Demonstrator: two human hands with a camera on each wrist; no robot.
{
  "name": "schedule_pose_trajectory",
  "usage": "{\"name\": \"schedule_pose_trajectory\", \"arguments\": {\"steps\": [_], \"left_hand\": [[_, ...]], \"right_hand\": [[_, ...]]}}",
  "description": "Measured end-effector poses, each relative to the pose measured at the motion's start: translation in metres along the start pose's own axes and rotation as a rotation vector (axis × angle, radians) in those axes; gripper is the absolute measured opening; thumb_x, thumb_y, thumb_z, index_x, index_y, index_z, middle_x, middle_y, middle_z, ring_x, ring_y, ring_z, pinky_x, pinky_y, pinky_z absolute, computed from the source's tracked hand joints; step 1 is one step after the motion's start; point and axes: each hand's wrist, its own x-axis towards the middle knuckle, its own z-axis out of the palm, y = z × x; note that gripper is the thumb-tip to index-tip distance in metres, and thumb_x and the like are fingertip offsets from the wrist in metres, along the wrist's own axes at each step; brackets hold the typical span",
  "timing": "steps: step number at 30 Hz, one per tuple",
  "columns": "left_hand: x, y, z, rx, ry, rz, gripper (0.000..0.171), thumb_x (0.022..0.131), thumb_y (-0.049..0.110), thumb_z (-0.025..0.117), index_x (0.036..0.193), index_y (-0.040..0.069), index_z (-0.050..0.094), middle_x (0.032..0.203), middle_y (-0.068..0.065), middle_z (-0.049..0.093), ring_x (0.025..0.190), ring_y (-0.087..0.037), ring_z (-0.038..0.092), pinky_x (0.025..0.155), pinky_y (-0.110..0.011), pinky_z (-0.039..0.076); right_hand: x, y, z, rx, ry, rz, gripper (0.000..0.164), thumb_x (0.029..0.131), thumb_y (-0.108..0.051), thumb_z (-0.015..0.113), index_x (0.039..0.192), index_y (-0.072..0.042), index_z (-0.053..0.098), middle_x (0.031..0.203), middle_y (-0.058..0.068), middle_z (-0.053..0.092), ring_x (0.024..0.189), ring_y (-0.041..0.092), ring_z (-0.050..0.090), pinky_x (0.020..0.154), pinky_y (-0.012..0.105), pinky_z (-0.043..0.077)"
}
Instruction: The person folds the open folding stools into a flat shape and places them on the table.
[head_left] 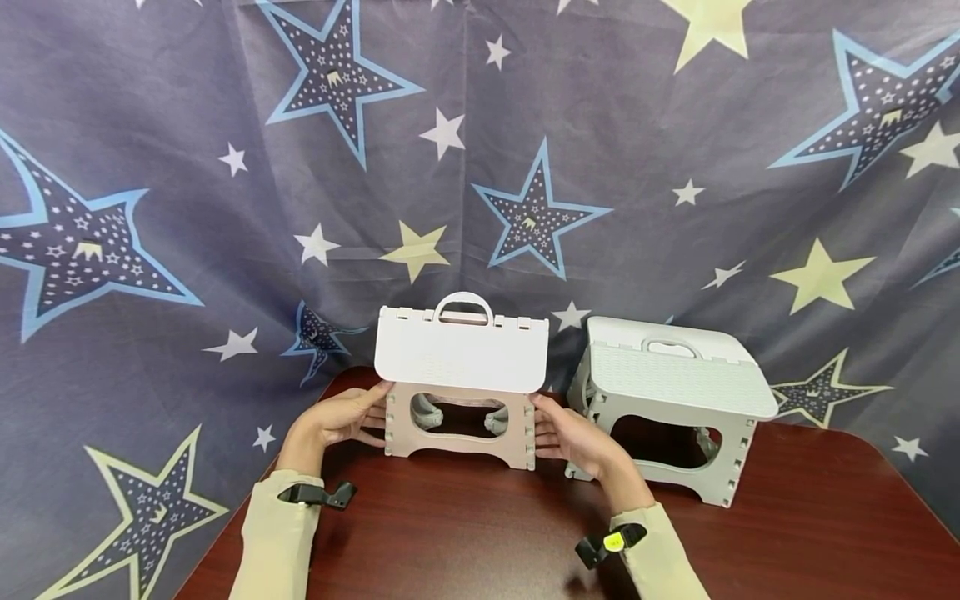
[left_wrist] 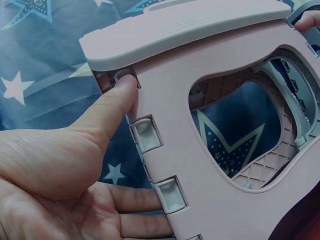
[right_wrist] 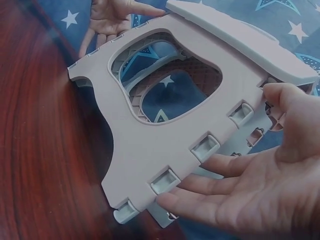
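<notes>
A pale pink folding step stool with a whitish top and a loop handle stands unfolded on the table. My left hand grips its left side; the thumb presses near the upper front corner, just under the top, while the fingers reach behind the hinged edge. On the opposite side, my right hand holds the stool likewise. Its thumb lies at the upper corner and its fingers run along the grey hinge clips. The front panel has a large rounded opening.
A second folding stool, pale grey-green, stands unfolded to the right, close by my right hand. Both are on a dark red-brown wooden table. Behind them hangs a blue-grey cloth printed with stars.
</notes>
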Motion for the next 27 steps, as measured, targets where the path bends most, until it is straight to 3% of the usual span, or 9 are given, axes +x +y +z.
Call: {"name": "schedule_pose_trajectory", "arguments": {"steps": [27], "left_hand": [[0.0046, -0.0044, -0.0029, 0.011, 0.057, 0.024, 0.076, 0.108, 0.052, 0.038, 0.141, -0.017, 0.044, 0.129, -0.023, 0.064, 0.113, -0.030, 0.067, 0.095, -0.058, 0.056]], "right_hand": [[0.0040, 0.0016, 0.0027, 0.017, 0.082, -0.010, 0.079, 0.099, -0.054, 0.049, 0.139, 0.014, 0.045, 0.130, 0.024, 0.057, 0.112, 0.029, 0.060, 0.105, 0.048, 0.052]]}}
